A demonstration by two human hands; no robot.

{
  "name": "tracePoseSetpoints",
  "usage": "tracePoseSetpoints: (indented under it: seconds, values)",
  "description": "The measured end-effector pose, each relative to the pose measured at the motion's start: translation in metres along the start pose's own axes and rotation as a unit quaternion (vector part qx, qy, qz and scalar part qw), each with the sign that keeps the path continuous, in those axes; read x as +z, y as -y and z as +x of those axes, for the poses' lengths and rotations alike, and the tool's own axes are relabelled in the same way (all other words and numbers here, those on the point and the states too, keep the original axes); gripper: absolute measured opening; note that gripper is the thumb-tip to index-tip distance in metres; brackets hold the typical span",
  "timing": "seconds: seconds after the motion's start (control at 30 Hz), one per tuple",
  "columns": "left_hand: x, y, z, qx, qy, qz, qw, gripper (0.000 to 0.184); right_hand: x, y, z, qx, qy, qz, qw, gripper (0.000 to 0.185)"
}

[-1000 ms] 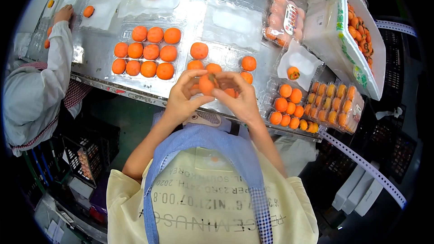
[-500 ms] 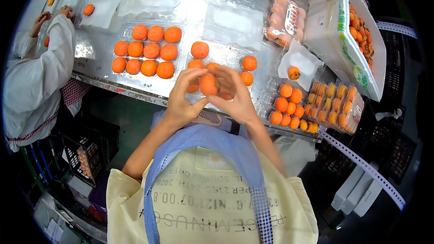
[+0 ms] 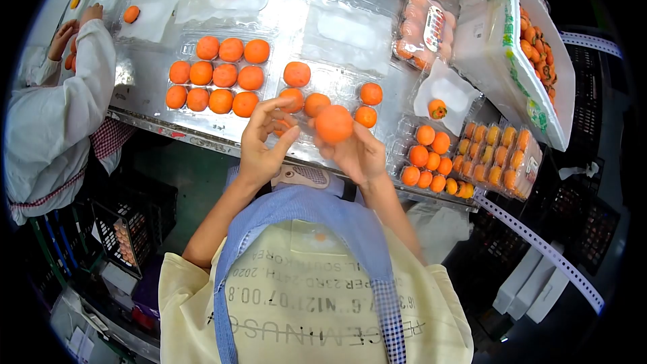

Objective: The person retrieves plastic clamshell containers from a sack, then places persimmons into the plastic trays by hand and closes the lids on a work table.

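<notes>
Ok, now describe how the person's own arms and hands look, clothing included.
The left hand and right hand are ungloved, and I can make out no watch or bracelet. The forearms are bare. Loose, pale yellow short sleeves cover the upper arms, part of a shirt with dark lettering across it.

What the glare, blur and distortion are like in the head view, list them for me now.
Head view: bright glare whitens patches of the metal table; head view: the right hand and the orange fruit it holds look slightly soft, perhaps from motion; head view: wide-angle distortion, with black rounded corners framing the picture.
</notes>
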State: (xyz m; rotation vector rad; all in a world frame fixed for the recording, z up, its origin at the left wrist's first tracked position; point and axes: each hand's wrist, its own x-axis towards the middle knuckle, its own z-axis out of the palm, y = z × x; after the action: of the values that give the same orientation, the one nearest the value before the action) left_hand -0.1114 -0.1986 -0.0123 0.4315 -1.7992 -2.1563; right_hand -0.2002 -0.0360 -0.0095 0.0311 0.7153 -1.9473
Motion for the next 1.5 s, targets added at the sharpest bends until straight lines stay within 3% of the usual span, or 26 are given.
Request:
tracePoseSetpoints:
  seconds: [0.1,0.2,0.5,0.6,0.63,0.7,0.73,0.87,1.07,1.37,1.5]
  values:
    - [0.0,0.001,0.0,-0.011,-0.01,0.003,1.0,0.038,0.003,0.001,0.002,-0.003,0.036,0.081,0.996,0.057]
    - [-0.001,0.004,0.0,-0.022,-0.001,0.014,1.0,0.033,0.001,-0.002,0.002,0.005,-0.049,0.09,0.995,0.049]
    - [-0.004,0.01,0.0,-0.047,0.001,0.013,0.999,0.024,-0.019,-0.003,0.005,0.013,0.066,0.141,0.988,0.04]
    - [-0.003,0.007,0.002,-0.099,0.035,-0.009,0.994,0.022,-0.008,-0.004,0.003,-0.078,-0.013,-0.041,0.996,0.038]
    - [-0.004,0.005,0.003,-0.146,0.067,-0.042,0.986,0.023,-0.002,-0.006,0.003,-0.123,-0.036,-0.164,0.978,0.039]
    - [-0.002,0.002,0.007,-0.236,0.133,-0.107,0.957,0.025,0.011,-0.007,0.001,-0.208,-0.079,-0.401,0.888,0.042]
    - [0.002,0.003,0.004,-0.301,0.14,-0.181,0.926,0.034,0.013,-0.003,-0.002,-0.217,-0.042,-0.528,0.82,0.051]
    - [0.002,0.006,0.002,-0.323,0.166,-0.318,0.876,0.045,0.013,-0.007,0.002,-0.275,-0.019,-0.61,0.743,0.059]
    - [0.003,-0.003,0.004,-0.264,0.177,-0.374,0.871,0.046,0.024,-0.002,0.004,-0.269,-0.041,-0.594,0.757,0.066]
    - [0.0,0.002,0.003,-0.268,0.16,-0.376,0.873,0.055,0.015,0.0,0.004,-0.279,-0.017,-0.6,0.75,0.071]
    - [0.0,0.001,0.004,-0.187,0.151,-0.28,0.929,0.06,0.02,0.006,0.0,-0.261,-0.004,-0.571,0.778,0.078]
